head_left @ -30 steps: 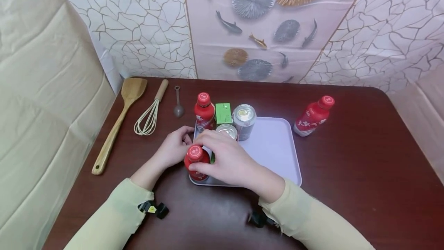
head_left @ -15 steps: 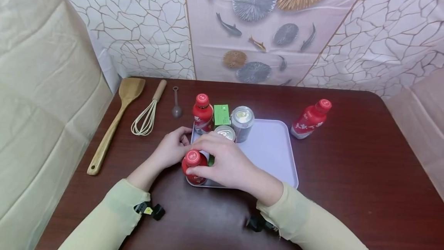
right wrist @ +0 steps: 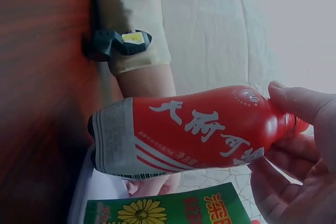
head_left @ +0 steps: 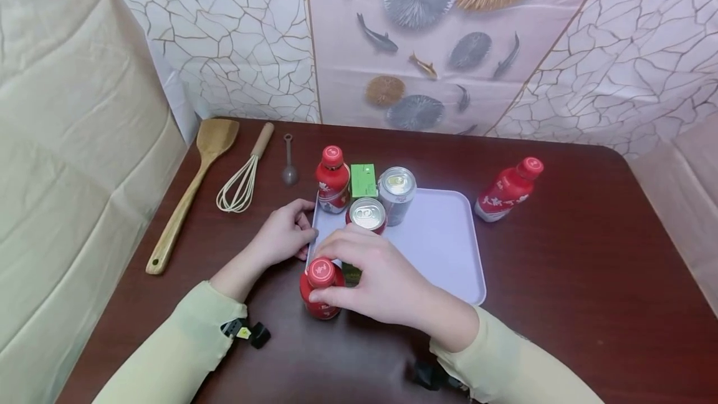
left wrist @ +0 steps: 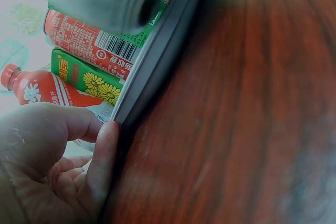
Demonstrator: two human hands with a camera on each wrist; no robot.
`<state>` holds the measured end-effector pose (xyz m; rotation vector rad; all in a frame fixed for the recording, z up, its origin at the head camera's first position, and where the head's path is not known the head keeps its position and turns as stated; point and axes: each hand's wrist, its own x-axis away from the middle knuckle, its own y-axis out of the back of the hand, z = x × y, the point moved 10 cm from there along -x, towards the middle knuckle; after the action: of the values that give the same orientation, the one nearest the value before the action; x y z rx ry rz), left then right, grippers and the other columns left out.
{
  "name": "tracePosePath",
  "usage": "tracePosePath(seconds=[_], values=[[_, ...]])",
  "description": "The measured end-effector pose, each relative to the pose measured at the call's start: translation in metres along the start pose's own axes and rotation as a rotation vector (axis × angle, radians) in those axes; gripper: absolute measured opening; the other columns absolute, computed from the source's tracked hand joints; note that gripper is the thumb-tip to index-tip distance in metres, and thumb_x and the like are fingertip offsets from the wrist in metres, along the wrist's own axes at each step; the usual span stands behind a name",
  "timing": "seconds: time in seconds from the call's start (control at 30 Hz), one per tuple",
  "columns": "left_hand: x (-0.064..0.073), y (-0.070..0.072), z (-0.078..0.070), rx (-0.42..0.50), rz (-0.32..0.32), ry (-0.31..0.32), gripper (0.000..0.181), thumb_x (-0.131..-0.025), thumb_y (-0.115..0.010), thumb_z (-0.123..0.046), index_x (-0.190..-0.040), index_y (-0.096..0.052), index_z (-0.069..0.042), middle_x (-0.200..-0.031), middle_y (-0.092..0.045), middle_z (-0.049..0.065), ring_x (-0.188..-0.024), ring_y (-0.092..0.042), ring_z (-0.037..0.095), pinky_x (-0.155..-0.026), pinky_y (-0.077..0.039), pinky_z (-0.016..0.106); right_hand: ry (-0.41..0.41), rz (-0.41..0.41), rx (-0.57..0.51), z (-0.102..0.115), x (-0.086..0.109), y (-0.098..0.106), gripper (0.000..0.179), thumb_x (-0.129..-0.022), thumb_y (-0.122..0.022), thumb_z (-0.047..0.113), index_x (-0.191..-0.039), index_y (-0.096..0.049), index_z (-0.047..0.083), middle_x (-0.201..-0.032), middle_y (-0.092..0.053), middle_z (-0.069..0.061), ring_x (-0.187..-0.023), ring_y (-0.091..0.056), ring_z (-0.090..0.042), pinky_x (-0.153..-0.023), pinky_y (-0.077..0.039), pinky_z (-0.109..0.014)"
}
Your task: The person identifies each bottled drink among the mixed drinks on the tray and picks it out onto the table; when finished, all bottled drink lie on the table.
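My right hand (head_left: 387,276) grips a red plastic bottle (head_left: 321,276) by its neck, thumb on one side and fingers on the other. The bottle (right wrist: 194,129) stands upright over the front left edge of the lavender tray (head_left: 443,242), its base apart from the table in the right wrist view. My left hand (head_left: 283,235) pinches the tray's left rim (left wrist: 126,95) between thumb and finger. On the tray are another red bottle (head_left: 333,186), a green carton (head_left: 363,181), a silver can (head_left: 397,198) and a red can (head_left: 367,214). A second green carton (right wrist: 168,208) sits partly hidden beside my right hand.
A third red bottle (head_left: 507,191) stands on the dark wooden table (head_left: 589,254), right of the tray. On the left lie a wooden spatula (head_left: 193,186), a whisk (head_left: 244,176) and a small grey spoon (head_left: 288,164). Patterned cloth (head_left: 252,42) hangs behind the table.
My right hand has lifted the bottle from the tray's front left corner and drawn it slightly toward me. My left hand stays at the tray's left rim.
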<state>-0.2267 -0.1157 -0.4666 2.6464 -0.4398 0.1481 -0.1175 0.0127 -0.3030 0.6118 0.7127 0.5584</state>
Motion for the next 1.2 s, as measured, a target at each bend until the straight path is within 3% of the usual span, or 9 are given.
tracePosePath(seconds=[0.27, 0.53, 0.77, 1.0, 1.2], values=[[-0.002, -0.003, -0.001, 0.003, 0.013, 0.012, 0.052, -0.089, -0.065, -0.003, -0.139, -0.050, 0.003, -0.077, -0.063, 0.011, -0.048, -0.064, 0.018, -0.049, -0.061, 0.039, 0.018, -0.043, -0.004, 0.006, 0.016, 0.015, 0.031, -0.078, -0.091, 0.027, -0.103, -0.077, 0.017, -0.106, -0.071, 0.007, -0.101, -0.063, -0.006, -0.091, -0.054, -0.023], [-0.004, 0.001, -0.004, -0.021, 0.004, 0.000, 0.052, -0.090, -0.065, -0.004, -0.140, -0.051, 0.002, -0.077, -0.063, 0.012, -0.048, -0.064, 0.019, -0.049, -0.060, 0.039, -0.050, -0.077, -0.083, -0.004, 0.035, 0.038, 0.037, -0.076, -0.093, 0.020, -0.109, -0.077, 0.017, -0.110, -0.073, 0.006, -0.105, -0.063, -0.010, -0.087, -0.057, -0.027], [-0.002, -0.001, 0.001, -0.004, 0.015, 0.029, 0.052, -0.091, -0.065, -0.003, -0.141, -0.050, 0.002, -0.080, -0.063, 0.013, -0.049, -0.065, 0.020, -0.050, -0.061, 0.039, -0.116, -0.089, -0.048, -0.017, 0.052, 0.055, 0.042, -0.072, -0.095, 0.018, -0.111, -0.076, 0.019, -0.109, -0.072, 0.009, -0.104, -0.065, -0.009, -0.089, -0.056, -0.024], [-0.004, 0.001, -0.003, -0.016, 0.009, 0.013, 0.052, -0.091, -0.066, -0.005, -0.141, -0.050, 0.001, -0.080, -0.062, 0.012, -0.049, -0.064, 0.020, -0.050, -0.061, 0.038, -0.184, -0.100, -0.040, -0.031, 0.067, 0.071, 0.046, -0.071, -0.095, 0.015, -0.112, -0.075, 0.020, -0.109, -0.072, 0.009, -0.103, -0.065, -0.007, -0.088, -0.056, -0.019], [-0.002, 0.000, 0.000, -0.017, 0.015, 0.036, 0.052, -0.092, -0.066, -0.005, -0.141, -0.050, 0.001, -0.081, -0.062, 0.012, -0.050, -0.065, 0.020, -0.050, -0.061, 0.038, -0.191, -0.147, 0.008, -0.038, 0.080, 0.090, 0.052, -0.066, -0.097, 0.010, -0.112, -0.076, 0.019, -0.108, -0.073, 0.008, -0.101, -0.066, -0.007, -0.087, -0.054, -0.016]])
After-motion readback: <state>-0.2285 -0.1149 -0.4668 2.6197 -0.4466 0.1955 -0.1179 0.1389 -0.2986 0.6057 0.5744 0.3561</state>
